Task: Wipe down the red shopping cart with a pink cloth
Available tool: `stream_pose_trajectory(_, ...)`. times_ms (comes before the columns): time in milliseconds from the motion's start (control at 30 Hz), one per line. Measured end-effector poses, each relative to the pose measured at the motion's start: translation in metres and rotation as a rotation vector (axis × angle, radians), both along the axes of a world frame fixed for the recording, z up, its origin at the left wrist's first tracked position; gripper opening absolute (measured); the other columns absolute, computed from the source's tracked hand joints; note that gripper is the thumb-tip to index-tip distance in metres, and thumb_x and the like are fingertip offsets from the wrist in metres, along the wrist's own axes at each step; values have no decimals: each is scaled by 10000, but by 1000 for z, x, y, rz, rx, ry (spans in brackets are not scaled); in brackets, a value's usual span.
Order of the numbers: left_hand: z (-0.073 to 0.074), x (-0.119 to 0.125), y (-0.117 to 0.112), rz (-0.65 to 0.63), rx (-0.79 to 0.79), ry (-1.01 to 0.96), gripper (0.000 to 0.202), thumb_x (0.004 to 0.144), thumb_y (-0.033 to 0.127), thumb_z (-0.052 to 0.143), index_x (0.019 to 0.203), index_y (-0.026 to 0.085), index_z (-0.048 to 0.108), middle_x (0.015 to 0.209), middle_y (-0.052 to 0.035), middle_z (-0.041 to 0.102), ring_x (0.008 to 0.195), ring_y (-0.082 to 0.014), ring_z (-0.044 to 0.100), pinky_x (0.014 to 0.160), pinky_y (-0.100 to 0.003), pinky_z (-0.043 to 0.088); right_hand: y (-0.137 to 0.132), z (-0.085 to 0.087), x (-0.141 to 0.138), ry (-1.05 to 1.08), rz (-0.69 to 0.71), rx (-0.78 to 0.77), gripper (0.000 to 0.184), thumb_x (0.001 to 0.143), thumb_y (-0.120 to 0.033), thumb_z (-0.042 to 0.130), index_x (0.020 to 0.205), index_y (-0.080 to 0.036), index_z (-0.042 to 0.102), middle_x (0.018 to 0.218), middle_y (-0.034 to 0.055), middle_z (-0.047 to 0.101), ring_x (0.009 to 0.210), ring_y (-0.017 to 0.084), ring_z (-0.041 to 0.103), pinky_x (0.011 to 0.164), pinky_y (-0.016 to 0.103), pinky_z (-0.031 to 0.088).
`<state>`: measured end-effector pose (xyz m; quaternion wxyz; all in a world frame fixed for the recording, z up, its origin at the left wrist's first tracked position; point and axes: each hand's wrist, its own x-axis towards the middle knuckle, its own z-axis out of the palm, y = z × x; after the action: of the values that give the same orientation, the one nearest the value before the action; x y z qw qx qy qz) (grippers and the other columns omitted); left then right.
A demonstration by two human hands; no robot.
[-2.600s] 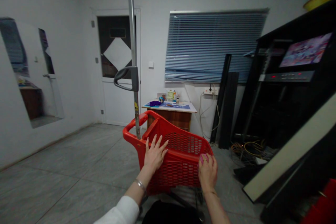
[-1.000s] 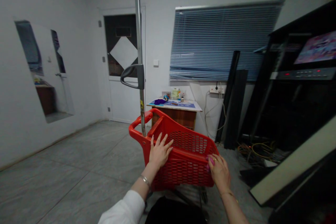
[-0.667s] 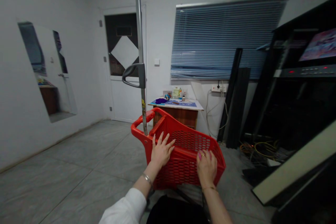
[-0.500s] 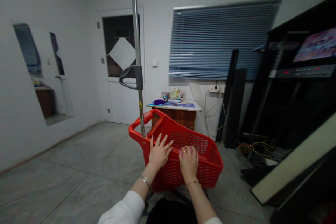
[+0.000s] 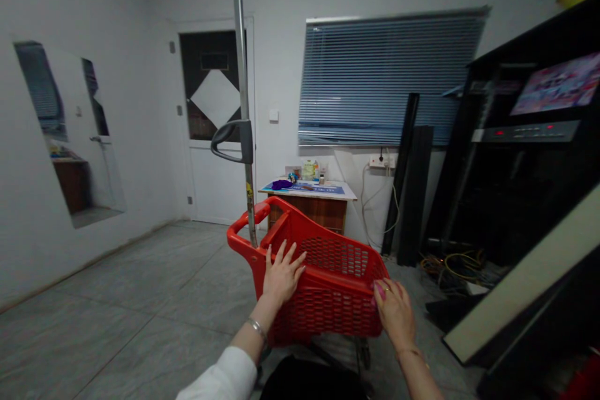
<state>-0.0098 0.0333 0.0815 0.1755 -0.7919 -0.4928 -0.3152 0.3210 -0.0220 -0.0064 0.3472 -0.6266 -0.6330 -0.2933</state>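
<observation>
A red plastic shopping cart (image 5: 323, 309) with perforated sides stands right before me, its handle end to the left. On the near rim, toward that handle, my left hand (image 5: 281, 275) rests with its fingers spread. My right hand (image 5: 396, 312) is at the right end corner of the basket, fingers closed over a pink cloth (image 5: 379, 289) pressed against the red plastic. Most of the cloth is hidden under the fingers. A metal pole (image 5: 242, 62) with a grey loop handle (image 5: 234, 140) rises beside the cart's handle.
Behind the cart is a small table (image 5: 307, 195) bearing a purple cloth and small containers. Black panels (image 5: 416, 194), loose cables (image 5: 452, 262) and a pale board (image 5: 520, 287) lie to the right. A mirror (image 5: 70, 131) is on the left wall.
My right hand has slid rightward along the near rim to the cart's end corner, taking the pink cloth with it. My left hand keeps its place on the rim.
</observation>
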Motion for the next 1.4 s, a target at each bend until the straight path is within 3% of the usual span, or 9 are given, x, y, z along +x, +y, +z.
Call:
stream_pose_trajectory(133,0,1,0,0,-21,-26,376,982,504,459,1347,489,546,1509,46,489,1470,-268,314,1221,-607,22,-2,-11,5,-68,-16,14,393,910,-148,362,1008,-225,735,1139,77,710,1166,256,550,1122,481,322)
stream_pose_trajectory(267,2,2,-1,-3,-41,-31,361,981,503,460,1322,486,574,1507,45,491,1472,-276,309,1214,-624,31,5,-6,-22,84,-128,143,375,961,-268,370,1000,-170,730,1073,125,704,1124,269,551,1070,477,367)
stream_pose_trajectory(500,3,2,-2,3,-39,-15,364,987,473,458,1332,467,573,1516,30,482,1474,-281,304,1209,-631,9,19,32,-108,208,30,73,369,984,-318,383,1017,-223,738,1147,73,701,1226,257,506,1041,408,382)
stream_pose_trajectory(633,1,1,0,-2,-41,-11,368,982,502,460,1336,489,557,1521,45,473,1476,-273,301,1212,-622,14,37,59,-135,443,158,-2,439,992,-386,342,978,-199,739,1060,75,725,1051,205,588,957,339,425)
stream_pose_trajectory(767,0,0,1,-2,-35,-6,375,985,514,443,1345,497,545,1521,50,473,1475,-271,301,1210,-626,10,47,70,-124,581,2,214,460,991,-422,346,1051,-182,734,1134,110,708,1109,231,569,961,376,409)
stream_pose_trajectory(900,1,0,0,-1,-32,-8,375,989,504,432,1345,489,551,1520,42,474,1474,-278,303,1209,-630,13,35,51,-114,403,-160,215,386,995,-377,391,1103,-219,726,1200,91,692,1240,297,493,981,444,374)
stream_pose_trajectory(1033,2,1,-2,-7,-47,-1,372,993,490,432,1345,480,554,1529,36,463,1478,-274,294,1206,-632,14,20,32,-118,262,-123,135,358,996,-357,413,1136,-208,707,1210,95,678,1261,299,469,1027,450,363)
stream_pose_trajectory(1233,3,1,-2,2,-31,1,370,990,478,446,1340,471,564,1517,32,481,1469,-281,313,1209,-625,-17,17,28,-100,160,93,48,503,927,-564,499,1222,-186,650,1275,145,611,1265,309,446,1051,483,394)
stream_pose_trajectory(1400,3,2,-2,6,-40,-2,365,986,474,460,1335,476,564,1521,35,473,1472,-275,309,1210,-624,-5,22,21,-82,186,134,44,510,939,-563,454,1232,-195,652,1434,170,465,1340,333,377,1009,503,448)
